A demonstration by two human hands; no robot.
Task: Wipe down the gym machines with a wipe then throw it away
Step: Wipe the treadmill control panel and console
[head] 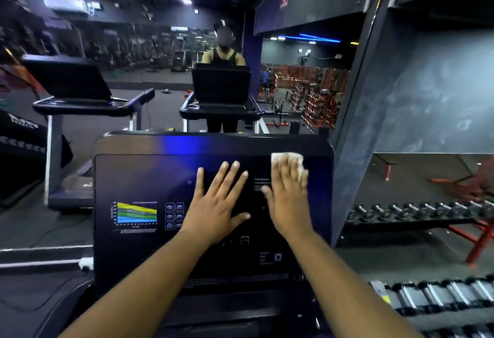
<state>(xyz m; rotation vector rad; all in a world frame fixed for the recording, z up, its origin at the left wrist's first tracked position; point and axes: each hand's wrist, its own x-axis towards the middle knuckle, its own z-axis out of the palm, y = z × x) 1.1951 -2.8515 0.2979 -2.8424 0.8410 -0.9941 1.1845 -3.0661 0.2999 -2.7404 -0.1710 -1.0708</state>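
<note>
The wiping step is judged to be in hand: the wipe (287,162) is pressed flat under the straight fingers of the right hand (287,196) at the console's (133,177) far right corner, while the left hand (217,205) is laid open at mid-panel. Next, a sweep leftward over the unwiped panel seems called for.

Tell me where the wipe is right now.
The wipe lies under the right hand's fingers, pressed flat on the treadmill console's upper right corner.
</note>
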